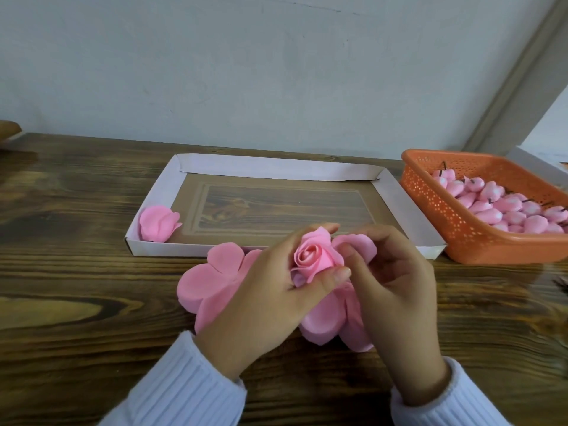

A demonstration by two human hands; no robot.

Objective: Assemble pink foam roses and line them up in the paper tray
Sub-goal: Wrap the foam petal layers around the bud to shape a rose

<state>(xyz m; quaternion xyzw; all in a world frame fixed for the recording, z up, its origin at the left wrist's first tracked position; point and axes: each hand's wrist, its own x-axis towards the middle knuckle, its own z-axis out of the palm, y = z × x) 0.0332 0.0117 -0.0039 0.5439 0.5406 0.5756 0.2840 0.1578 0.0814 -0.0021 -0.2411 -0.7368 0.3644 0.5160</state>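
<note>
- From the head camera, my left hand (270, 290) is curled round a half-built pink foam rose (316, 256). The thumb lies across the front of it and the fingertips show behind its top edge.
- My right hand (396, 290) is curled too, its fingers pinching an outer pink petal against the rose's right side. The palm hides how the petal joins the bloom.
- The rose is held above the near edge of the dark wooden table (76, 287), just in front of the tray. Its base is hidden between my hands.
- A loose pile of flat pink foam petals (212, 281) lies on the table under and left of my hands. My wrists cover much of it, so I cannot tell how many pieces there are.
- The shallow white paper tray (405, 210) sits behind my hands. One finished pink foam rose (158, 222) rests in its near left corner, touching the wall.
- An orange perforated plastic basket (445, 222) stands just beside the tray on the right, cut off by the frame edge. It holds small pink foam buds (498, 204) with dark stubs that are too small to make out.
- My white ribbed sleeves (184, 385) run out of the bottom of the frame.
- A tan shape (9, 130) at the far left edge is cut off, and I cannot tell what it is.
</note>
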